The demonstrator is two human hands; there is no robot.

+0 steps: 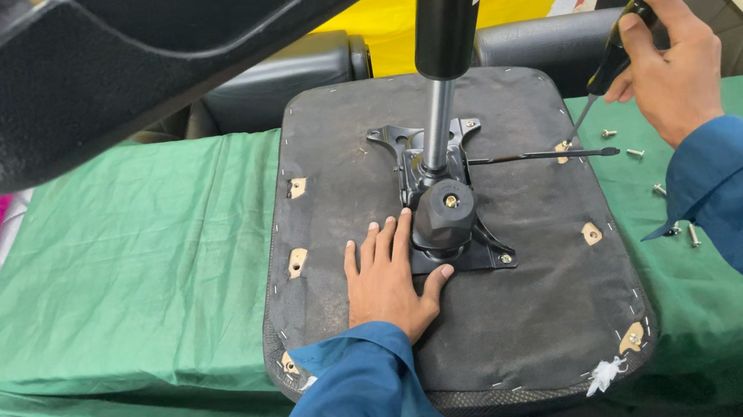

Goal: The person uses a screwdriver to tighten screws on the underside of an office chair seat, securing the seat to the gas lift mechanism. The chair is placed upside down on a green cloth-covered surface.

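Two hands are at work over one upturned chair seat (530,313), which lies flat on a green cloth (130,269); we take the seat as our landmark. At the seat's centre sits a black metal plate (436,203) with a round knob (444,211), and a grey post (440,122) rises from it towards the camera. A thin lever (539,154) runs from the plate towards the seat's right edge.

We record the left hand (391,281) lying flat on the seat, fingers spread and open, holding nothing; its fingertips (402,221) touch the plate's left side, just beside the knob.

We record the right hand (670,68) above the seat's far right corner, closed around the black handle of a screwdriver (606,74). The shaft slants down towards that corner; we cannot tell whether the tip touches.

Several loose screws (634,152) lie on the cloth just off the seat's right edge, below the right hand. Black cushions (290,81) stand beyond the seat's far edge.
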